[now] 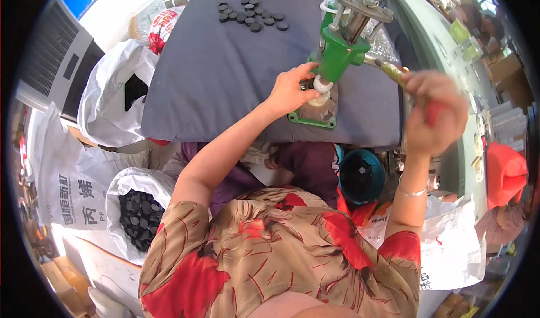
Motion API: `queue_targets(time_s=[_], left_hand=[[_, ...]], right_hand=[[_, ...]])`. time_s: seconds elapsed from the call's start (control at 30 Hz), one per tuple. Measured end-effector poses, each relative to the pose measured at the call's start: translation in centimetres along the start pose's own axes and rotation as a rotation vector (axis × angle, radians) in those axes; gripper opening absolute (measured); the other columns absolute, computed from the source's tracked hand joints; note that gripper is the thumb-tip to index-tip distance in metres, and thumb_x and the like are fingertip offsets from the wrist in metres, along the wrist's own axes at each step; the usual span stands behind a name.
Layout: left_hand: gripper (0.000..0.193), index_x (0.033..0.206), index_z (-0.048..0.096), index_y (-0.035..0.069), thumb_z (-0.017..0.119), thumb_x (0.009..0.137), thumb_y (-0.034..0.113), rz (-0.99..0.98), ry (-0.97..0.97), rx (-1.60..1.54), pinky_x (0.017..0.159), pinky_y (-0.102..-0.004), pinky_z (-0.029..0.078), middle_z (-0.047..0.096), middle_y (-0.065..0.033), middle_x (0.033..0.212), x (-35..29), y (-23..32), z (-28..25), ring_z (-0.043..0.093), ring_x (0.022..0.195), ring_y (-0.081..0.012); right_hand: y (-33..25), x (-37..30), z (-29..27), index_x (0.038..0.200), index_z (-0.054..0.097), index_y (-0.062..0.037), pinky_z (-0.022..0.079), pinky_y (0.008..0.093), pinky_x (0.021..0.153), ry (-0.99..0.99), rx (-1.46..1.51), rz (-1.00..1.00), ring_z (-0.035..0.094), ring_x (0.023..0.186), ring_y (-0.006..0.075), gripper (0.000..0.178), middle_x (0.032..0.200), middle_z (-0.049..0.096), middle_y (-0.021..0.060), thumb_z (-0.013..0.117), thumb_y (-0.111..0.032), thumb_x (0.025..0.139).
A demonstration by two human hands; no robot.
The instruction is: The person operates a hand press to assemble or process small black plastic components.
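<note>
A green hand press (340, 53) with a metal plunger stands on the cloth-covered table. My left hand (292, 90) reaches in beneath it, thumb and fingers curved around the white round die (322, 85). A small dark piece seems to lie between those fingers, but I cannot make it out. Below the die is the press's green-edged base plate (315, 117). My right hand (436, 112), smeared by motion, is closed around the press's lever (392, 72), which has a yellowish wrapped part. Something red shows in that hand's grip.
Several black round caps (250, 17) lie on the grey table cloth (197, 81). At my left, an open white sack (121, 228) holds many black caps, with another white sack (107, 87) beyond. A teal bucket (379, 186) stands under the table's right side.
</note>
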State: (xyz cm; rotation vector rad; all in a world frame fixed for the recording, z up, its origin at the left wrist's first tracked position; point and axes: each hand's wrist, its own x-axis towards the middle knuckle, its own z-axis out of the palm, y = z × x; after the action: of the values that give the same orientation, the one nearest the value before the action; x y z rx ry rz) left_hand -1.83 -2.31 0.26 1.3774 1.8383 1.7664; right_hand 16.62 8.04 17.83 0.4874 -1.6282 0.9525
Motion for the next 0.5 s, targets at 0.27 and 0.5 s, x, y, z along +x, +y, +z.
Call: queue_targets(time_s=[0.27,0.5], left_hand=[[0.021,0.096,0.067,0.002,0.069,0.075,0.007,-0.285,0.393,0.211,0.064,-0.0214,0.043,0.062,-0.0002,0.082,-11.6,4.4,-15.1,0.053,0.071,-0.0066],[0.028,0.095,0.066,-0.006,0.067,0.073,0.010,-0.940,0.653,0.604,0.066,-0.0245,0.047,0.066,-0.0076,0.080,-32.7,10.7,-30.2,0.059,0.073,-0.0101]], right_hand=[[5.7,8.5,-0.1,0.087,0.056,0.0036,0.039,0.0247,0.049,0.219,-0.223,0.191,0.051,0.058,0.0140,0.022,0.074,0.057,0.0105,0.049,-0.016,0.093],[4.6,8.5,1.4,0.086,0.054,0.0028,0.037,0.0248,0.050,0.351,-0.202,0.233,0.048,0.059,0.0149,0.023,0.081,0.056,0.0128,0.046,-0.016,0.094]])
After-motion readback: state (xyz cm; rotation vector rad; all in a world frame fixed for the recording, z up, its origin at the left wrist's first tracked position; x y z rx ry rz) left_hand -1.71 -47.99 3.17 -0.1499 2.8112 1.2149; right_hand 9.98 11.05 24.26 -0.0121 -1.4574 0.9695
